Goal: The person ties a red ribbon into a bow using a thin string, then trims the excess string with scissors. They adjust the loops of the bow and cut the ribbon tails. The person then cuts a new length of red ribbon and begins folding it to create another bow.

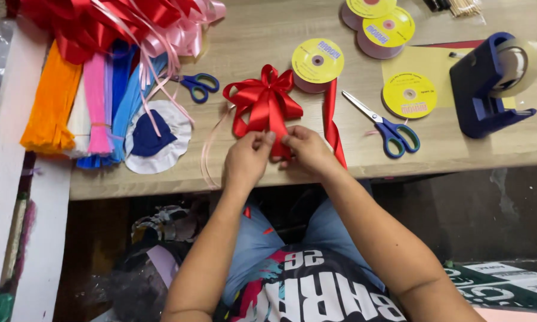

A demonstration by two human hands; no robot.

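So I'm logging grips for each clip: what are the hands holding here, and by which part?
Both the left hand and right hand pinch the red ribbon bow at its lower tail ends, near the table edge.

The red bow [264, 100] is glossy satin ribbon. The counter [268, 30] is pale matt wood grain. At right, the scissors [385, 124] have shiny metal blades and blue plastic handles.

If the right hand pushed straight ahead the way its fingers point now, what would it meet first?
The right hand points up and left across the wooden table, so it would first meet the glossy red ribbon bow it is already pinching. Beyond that, probably the small blue-handled scissors, though depth is unclear.
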